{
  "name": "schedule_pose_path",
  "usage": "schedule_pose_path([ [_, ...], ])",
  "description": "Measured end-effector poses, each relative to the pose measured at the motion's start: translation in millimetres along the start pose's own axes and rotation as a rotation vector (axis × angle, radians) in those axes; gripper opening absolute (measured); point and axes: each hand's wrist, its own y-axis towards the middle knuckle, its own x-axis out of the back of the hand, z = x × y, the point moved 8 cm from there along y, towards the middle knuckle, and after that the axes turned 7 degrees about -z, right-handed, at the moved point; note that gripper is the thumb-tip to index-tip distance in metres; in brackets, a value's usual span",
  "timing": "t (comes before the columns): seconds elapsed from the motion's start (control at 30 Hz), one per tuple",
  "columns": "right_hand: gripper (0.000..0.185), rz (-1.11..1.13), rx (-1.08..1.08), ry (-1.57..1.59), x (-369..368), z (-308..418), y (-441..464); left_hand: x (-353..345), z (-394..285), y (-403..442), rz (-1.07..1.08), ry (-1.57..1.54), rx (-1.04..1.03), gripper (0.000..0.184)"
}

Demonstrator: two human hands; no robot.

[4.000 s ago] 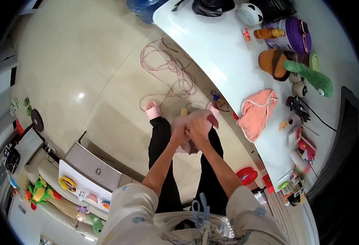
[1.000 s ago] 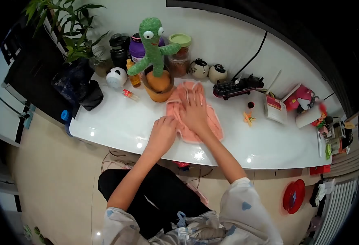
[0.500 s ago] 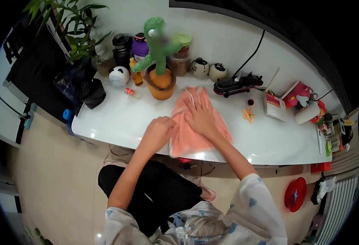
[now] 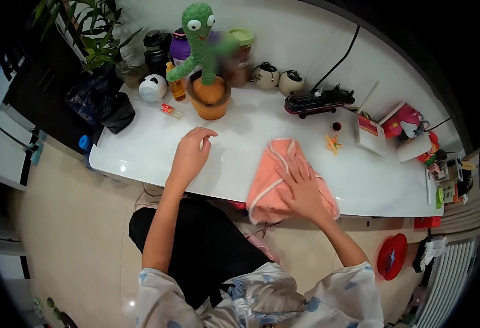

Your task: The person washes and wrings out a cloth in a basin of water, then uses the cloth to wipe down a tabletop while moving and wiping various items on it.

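My right hand (image 4: 302,191) lies flat with spread fingers on a pink towel (image 4: 270,175) with white edging. The towel is bunched on the white tabletop (image 4: 240,128), and its lower part reaches over the front edge. My left hand (image 4: 192,153) hovers over the table left of the towel, apart from it. Its fingers are bent, with a gap between thumb and forefinger and nothing held. Behind my left hand stands a green cactus toy (image 4: 200,27) in an orange-brown pot (image 4: 211,106).
Along the wall are a panda-shaped item (image 4: 152,88), an amber bottle (image 4: 177,87), two round jars (image 4: 265,75) and a black model vehicle (image 4: 319,101). A small orange-yellow figure (image 4: 334,145) and a white box (image 4: 370,135) are to the right. A red basin (image 4: 392,257) sits on the floor.
My right hand has slid the towel rightward and toward the front edge. My left hand has come away from the towel, moving up and left.
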Motion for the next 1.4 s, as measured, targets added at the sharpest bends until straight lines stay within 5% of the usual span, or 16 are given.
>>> schedule_pose_path([
  [0.2,0.058,-0.019,0.033,-0.060,-1.0,18.5,28.1,8.1,8.5,11.0,-0.038,-0.023,0.054,0.019],
  [0.27,0.056,0.249,-0.055,0.340,-27.0,41.3,53.9,3.9,7.7,16.8,-0.044,-0.039,0.053,0.019],
  [0.33,0.047,0.292,0.107,0.428,-39.3,84.2,85.4,-1.8,10.3,20.3,-0.070,-0.072,0.040,0.019],
  [0.4,0.048,0.027,0.456,0.128,-59.6,125.5,101.6,-11.4,15.3,24.2,-0.062,-0.076,0.096,0.019],
  [0.43,0.048,0.033,0.443,0.126,-69.3,132.1,106.6,-19.1,19.4,23.5,-0.055,-0.081,0.156,0.020],
  [0.5,0.045,-0.296,0.481,0.323,-47.9,137.1,111.6,-35.8,15.1,24.7,-0.004,-0.041,0.068,0.020],
  [0.6,0.048,-0.203,0.487,0.303,-44.4,117.1,95.1,-57.0,3.8,23.1,0.086,0.016,-0.012,0.018],
  [0.73,0.056,0.067,0.214,0.273,-21.3,48.9,41.1,-77.2,-13.7,17.1,0.115,-0.068,-0.046,0.018],
  [0.8,0.059,0.240,0.064,0.286,-14.6,15.8,18.9,-85.0,-35.1,7.9,0.080,-0.058,-0.307,0.023],
  [0.87,0.062,-0.031,0.119,0.082,10.8,-3.8,10.8,-94.4,-45.4,-0.5,0.120,-0.061,-0.340,0.025],
  [1.07,0.053,-0.113,0.121,0.362,18.1,-42.7,22.8,-108.7,-84.9,-20.4,0.170,-0.119,-0.420,0.026],
  [1.2,0.044,-0.495,-0.275,0.028,67.2,-132.9,26.5,-122.5,-94.2,-32.3,0.231,-0.191,-0.396,0.028],
  [1.4,0.039,-0.403,-0.376,-0.006,28.7,-196.2,33.6,-146.1,-109.5,-32.0,0.313,-0.235,-0.433,0.025],
])
